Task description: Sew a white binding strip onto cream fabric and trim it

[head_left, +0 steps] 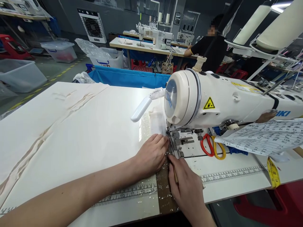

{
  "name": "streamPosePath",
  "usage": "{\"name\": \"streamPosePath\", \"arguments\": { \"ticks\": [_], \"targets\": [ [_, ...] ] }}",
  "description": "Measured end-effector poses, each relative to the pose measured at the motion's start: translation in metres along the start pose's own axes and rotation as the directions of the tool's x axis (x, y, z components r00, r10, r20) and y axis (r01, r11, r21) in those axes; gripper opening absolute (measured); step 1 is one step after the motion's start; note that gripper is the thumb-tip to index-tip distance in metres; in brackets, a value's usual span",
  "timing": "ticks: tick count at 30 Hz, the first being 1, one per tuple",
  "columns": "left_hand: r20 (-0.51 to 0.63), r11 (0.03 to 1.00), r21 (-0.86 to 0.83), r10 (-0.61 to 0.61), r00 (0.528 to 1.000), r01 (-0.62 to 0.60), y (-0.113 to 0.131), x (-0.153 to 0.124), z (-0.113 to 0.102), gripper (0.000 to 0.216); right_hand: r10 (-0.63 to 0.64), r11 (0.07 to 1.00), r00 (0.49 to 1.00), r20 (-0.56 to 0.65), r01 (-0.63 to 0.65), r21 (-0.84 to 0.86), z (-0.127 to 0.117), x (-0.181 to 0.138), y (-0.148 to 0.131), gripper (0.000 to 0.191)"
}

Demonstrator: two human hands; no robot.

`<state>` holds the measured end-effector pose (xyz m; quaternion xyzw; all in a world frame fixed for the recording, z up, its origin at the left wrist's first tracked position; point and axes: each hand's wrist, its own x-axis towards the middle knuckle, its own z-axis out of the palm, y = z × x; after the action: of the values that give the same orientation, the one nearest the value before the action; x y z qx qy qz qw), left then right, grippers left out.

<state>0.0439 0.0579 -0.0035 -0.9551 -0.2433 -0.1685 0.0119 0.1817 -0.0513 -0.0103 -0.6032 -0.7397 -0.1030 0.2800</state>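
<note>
The left forearm is stretching in bare from the lower left corner, running up and to the right with the wrist nearly straight. The left hand is lying palm down, its fingers held close together, pointing forward and to the right, and its fingertips pressing flat. The right hand is coming up from the bottom edge with its back facing upward and its wrist bending slightly inward. Its thumb and forefinger are pinching a thin stick, and the other fingers are curling loosely beneath. The two hands are working just beside each other, the right fingertips nearly meeting the thumb side of the left
</note>
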Motion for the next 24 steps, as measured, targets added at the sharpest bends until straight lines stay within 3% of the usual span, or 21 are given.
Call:
{"name": "streamPosePath", "arguments": {
  "ticks": [8, 18, 24],
  "targets": [
    [0.001, 1.000, -0.005, -0.004, 1.000, 0.004, -0.001, 0.001, 0.002, 0.038, 0.014, 0.997, 0.999, 0.042, -0.011, -0.081, 0.000, 0.000, -0.001, 0.031],
    [0.006, 0.996, -0.079, -0.040, 0.999, 0.040, -0.011, 0.002, 0.002, 0.041, 0.034, 0.949, 0.997, 0.071, -0.009, -0.315, 0.006, 0.008, -0.012, 0.040],
    [-0.031, 0.995, -0.086, -0.049, 0.998, 0.046, -0.020, 0.002, 0.000, 0.036, 0.054, 0.976, 0.997, 0.052, -0.042, -0.213, 0.000, 0.001, -0.011, 0.035]
  ]
}}
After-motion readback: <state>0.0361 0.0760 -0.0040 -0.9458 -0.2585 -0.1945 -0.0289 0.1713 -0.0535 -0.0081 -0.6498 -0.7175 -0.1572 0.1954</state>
